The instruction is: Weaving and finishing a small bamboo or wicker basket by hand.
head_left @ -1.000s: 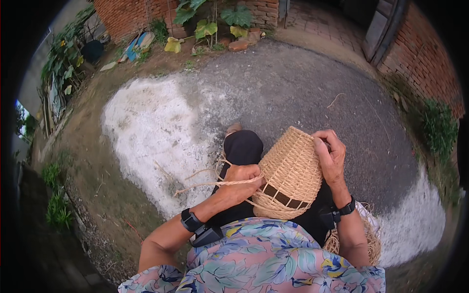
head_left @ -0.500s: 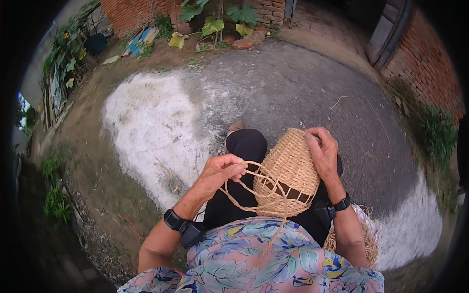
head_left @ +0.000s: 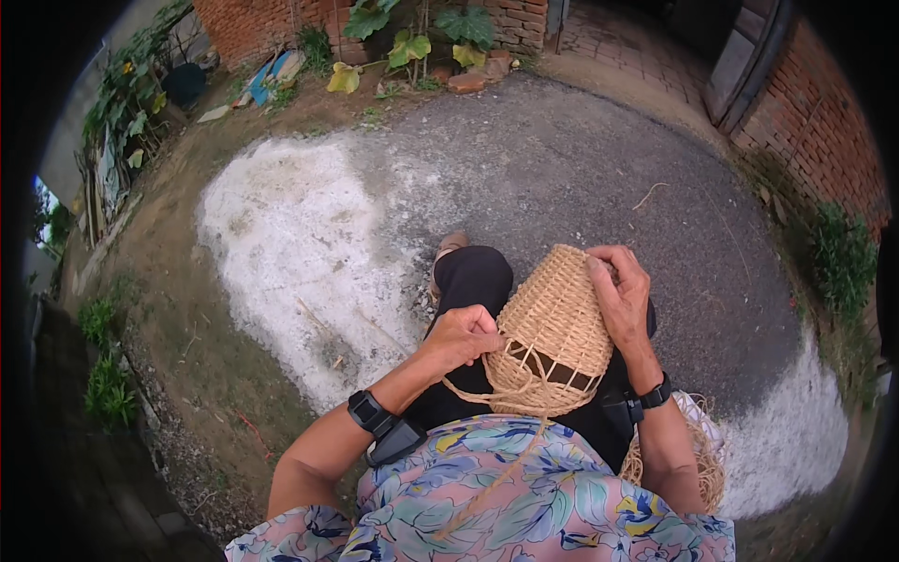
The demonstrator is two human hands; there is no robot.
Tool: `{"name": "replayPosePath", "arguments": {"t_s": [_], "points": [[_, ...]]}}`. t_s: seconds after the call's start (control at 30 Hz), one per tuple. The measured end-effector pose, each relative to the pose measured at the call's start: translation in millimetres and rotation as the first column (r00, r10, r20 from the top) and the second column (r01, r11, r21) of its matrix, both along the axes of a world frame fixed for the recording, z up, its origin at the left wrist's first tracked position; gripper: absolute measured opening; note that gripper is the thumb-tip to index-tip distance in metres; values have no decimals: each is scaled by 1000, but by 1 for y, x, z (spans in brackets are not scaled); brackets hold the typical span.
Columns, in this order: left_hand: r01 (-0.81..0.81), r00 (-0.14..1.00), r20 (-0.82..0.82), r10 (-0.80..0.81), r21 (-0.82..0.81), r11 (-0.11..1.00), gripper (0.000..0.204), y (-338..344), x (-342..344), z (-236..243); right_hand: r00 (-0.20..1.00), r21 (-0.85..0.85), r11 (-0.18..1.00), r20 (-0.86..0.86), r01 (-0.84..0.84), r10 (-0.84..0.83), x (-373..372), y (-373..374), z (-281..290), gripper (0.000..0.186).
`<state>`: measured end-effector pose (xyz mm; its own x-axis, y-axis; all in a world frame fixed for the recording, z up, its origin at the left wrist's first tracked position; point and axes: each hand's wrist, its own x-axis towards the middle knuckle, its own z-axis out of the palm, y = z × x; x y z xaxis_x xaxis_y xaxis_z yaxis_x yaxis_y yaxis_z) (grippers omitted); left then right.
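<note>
Two hands work one woven basket (head_left: 552, 323), which rests upturned on the person's lap, above the black-clad knee (head_left: 473, 276). The right hand (head_left: 618, 290) lies spread over the basket's far right side, apparently steadying it. The left hand (head_left: 461, 335), just left of the basket, is closed on a thin straw strand (head_left: 487, 393) that loops along the rim, seemingly kept taut for weaving. Right of the basket, a coil of straw (head_left: 698, 459) lies on the ground (head_left: 562, 159). Nothing crowds the basket; brick walls (head_left: 815, 112) and plants (head_left: 412, 37) stand well beyond.
</note>
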<state>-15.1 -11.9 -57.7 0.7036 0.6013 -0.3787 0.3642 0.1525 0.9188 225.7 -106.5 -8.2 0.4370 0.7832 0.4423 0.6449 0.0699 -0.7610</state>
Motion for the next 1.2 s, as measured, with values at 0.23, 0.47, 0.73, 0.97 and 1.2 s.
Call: {"name": "replayPosePath", "arguments": {"t_s": [0.23,0.47,0.73,0.97,1.2], "points": [[12,986,-137,98,637,771,15,-21,15,1,997,34,999,74,-7,4,-1,-2,4,14],[199,969,146,-200,24,980,18,-16,10,32,999,-95,995,-44,-32,28,18,12,-5,21],[-107,993,-1,116,384,917,21,45,-52,10,1000,-46,999,-5,-12,12,18,12,-21,22],[-235,504,-334,796,834,499,18,170,-285,-48,1000,-51,999,7,-16,16,13,15,-19,23],[-64,984,-115,133,470,880,46,41,-75,17,1000,-26,1000,2,-8,8,13,12,-22,21]]}}
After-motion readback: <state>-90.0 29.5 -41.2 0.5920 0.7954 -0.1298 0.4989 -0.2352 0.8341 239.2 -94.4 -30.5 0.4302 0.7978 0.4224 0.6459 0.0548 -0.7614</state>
